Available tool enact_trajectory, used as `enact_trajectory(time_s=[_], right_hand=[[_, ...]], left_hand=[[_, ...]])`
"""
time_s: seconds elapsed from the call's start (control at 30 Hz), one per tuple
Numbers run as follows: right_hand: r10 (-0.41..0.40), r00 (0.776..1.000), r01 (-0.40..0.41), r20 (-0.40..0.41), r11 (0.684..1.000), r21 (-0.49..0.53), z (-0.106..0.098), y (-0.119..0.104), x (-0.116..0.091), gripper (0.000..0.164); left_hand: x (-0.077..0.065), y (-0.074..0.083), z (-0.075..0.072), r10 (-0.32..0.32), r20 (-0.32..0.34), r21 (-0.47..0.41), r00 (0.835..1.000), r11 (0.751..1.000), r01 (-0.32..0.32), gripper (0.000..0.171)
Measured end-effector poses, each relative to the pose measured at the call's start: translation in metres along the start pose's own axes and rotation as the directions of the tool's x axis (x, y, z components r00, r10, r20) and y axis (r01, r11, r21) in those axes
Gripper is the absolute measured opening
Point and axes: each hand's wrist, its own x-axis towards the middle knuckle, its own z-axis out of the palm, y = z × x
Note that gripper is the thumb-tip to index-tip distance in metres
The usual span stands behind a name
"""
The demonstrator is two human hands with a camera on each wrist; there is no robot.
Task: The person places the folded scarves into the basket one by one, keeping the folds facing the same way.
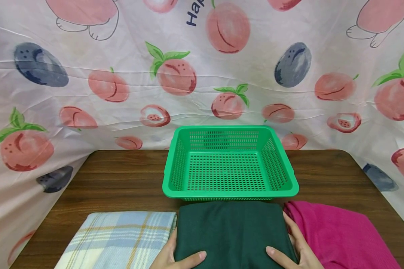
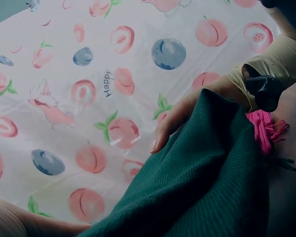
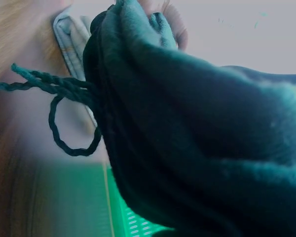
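Note:
A folded dark green scarf (image 1: 233,231) is held between both hands at the front middle of the table, its far edge close to the green basket. My left hand (image 1: 180,257) grips its left side, thumb laid over the top. On the opposite side, my right hand (image 1: 297,248) holds it the same way, fingers along the edge. Twisted fringe (image 3: 64,91) hangs from the scarf in the right wrist view. The left wrist view shows the ribbed weave sloping between the two hands. The undersides of the fingers are hidden by the cloth.
An unfilled green perforated basket (image 1: 225,194) stands at the back middle. A folded light blue and cream plaid scarf (image 1: 121,235) lies at left, a folded magenta scarf (image 1: 343,231) at right. Behind the brown wooden table (image 1: 121,179) hangs a fruit-printed curtain (image 1: 202,63).

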Motion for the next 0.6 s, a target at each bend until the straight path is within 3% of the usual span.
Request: enact_trajectory(time_s=[0.23,0.6], right_hand=[[-0.058,0.998,0.058,0.014,0.998,-0.003,-0.002,-0.003,-0.002,0.081],[-0.041,0.999,0.041,-0.009,0.999,0.0,-0.002,-0.014,-0.003,0.08]], left_hand=[[-0.004,0.005,0.003,-0.013,0.014,-0.042,1.0,0.999,0.014,0.076],[-0.008,0.018,0.007,0.007,0.05,-0.077,0.999,0.997,-0.003,0.081]])
